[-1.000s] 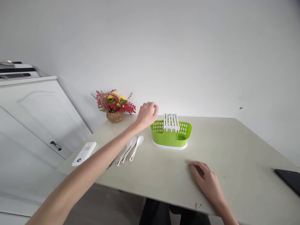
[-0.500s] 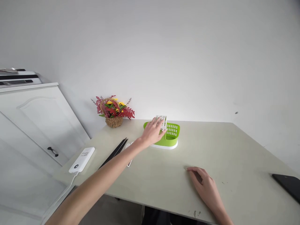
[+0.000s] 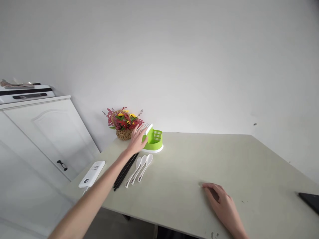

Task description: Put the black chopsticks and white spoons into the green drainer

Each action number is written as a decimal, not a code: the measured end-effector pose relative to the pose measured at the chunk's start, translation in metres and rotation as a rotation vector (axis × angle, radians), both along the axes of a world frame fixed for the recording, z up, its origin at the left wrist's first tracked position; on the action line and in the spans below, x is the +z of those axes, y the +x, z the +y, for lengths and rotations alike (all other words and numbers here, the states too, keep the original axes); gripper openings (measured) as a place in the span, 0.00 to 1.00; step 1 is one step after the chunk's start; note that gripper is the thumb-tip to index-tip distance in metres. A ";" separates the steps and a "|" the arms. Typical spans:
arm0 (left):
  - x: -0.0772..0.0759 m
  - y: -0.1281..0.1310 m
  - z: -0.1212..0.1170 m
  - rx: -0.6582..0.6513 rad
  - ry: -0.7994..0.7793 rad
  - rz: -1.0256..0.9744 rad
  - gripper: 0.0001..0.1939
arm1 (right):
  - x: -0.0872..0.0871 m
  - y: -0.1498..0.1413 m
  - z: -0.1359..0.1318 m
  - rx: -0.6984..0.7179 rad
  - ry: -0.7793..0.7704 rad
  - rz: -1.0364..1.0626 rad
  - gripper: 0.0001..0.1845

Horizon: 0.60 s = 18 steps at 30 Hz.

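My left hand [image 3: 138, 138] is closed on the white slotted top [image 3: 149, 127] of a green utensil basket [image 3: 154, 146], with its fingers over the top. The basket stands upright on a white base, right beside a wicker flower basket [image 3: 124, 134]; my hand hides its left half. In front of it lie three white spoons [image 3: 142, 169] side by side and several black chopsticks [image 3: 126, 172], partly behind my forearm. My right hand [image 3: 223, 202] rests on the table, fingers curled and thumb close to the fingertips, with nothing seen in it.
A white power bank [image 3: 92, 174] with a cable lies at the table's left edge. At the far right is a black phone-like object [image 3: 310, 200]. A white cabinet [image 3: 50, 132] stands left of the table [image 3: 184, 176], and a wall [image 3: 194, 66] runs behind.
My left hand came down onto the basket's white top, and the green basket slid left to the flower basket. My right hand stays in place. The view shifted slightly.
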<state>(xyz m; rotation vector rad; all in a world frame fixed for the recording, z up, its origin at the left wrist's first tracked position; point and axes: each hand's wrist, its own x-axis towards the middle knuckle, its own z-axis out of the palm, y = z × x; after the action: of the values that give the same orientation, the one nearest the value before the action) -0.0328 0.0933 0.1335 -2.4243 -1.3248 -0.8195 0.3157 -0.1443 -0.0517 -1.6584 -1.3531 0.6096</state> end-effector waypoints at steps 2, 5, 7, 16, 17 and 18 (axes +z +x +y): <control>-0.015 0.005 -0.045 -0.036 0.073 -0.160 0.23 | -0.001 0.001 -0.001 -0.013 -0.004 -0.007 0.21; -0.052 0.012 -0.121 -0.001 0.042 -0.479 0.15 | -0.004 0.004 -0.001 -0.016 -0.028 -0.019 0.22; -0.077 0.014 -0.164 -0.020 -0.176 -0.565 0.12 | -0.007 0.008 0.000 -0.004 -0.046 -0.032 0.22; -0.113 0.011 -0.205 -0.228 -0.979 -0.620 0.14 | -0.011 0.008 -0.004 -0.034 -0.103 -0.077 0.22; -0.114 0.010 -0.204 -0.221 -0.994 -0.632 0.14 | -0.011 0.007 -0.004 -0.039 -0.101 -0.083 0.22; -0.115 0.009 -0.203 -0.220 -0.998 -0.638 0.14 | -0.010 0.007 -0.005 -0.042 -0.097 -0.086 0.22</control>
<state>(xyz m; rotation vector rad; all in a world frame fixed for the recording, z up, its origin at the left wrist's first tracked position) -0.0237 -0.1095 0.0190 -3.2460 -2.1038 -1.2885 0.3227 -0.1490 -0.0621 -1.8050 -1.3649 0.5937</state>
